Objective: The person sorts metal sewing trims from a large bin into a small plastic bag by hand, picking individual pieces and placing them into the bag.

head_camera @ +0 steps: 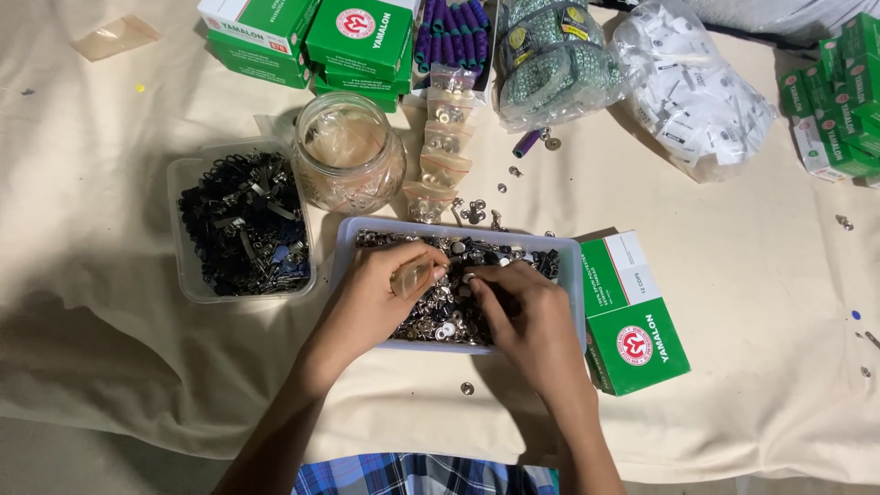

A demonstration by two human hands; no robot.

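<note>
Both my hands are over a clear plastic tub (573,266) filled with small silver and dark metal fasteners. My left hand (380,293) holds a small clear plastic bag (412,275) between thumb and fingers at the tub's left side. My right hand (527,316) reaches into the pile with its fingertips pinched on small metal pieces near the tub's middle.
A second clear tub (188,266) of black parts and a glass jar (348,151) stand at left. A row of small filled bags (445,137) lies behind. Green boxes (632,316) sit right, back and far right, with bagged goods (692,92). Loose fasteners dot the cream cloth.
</note>
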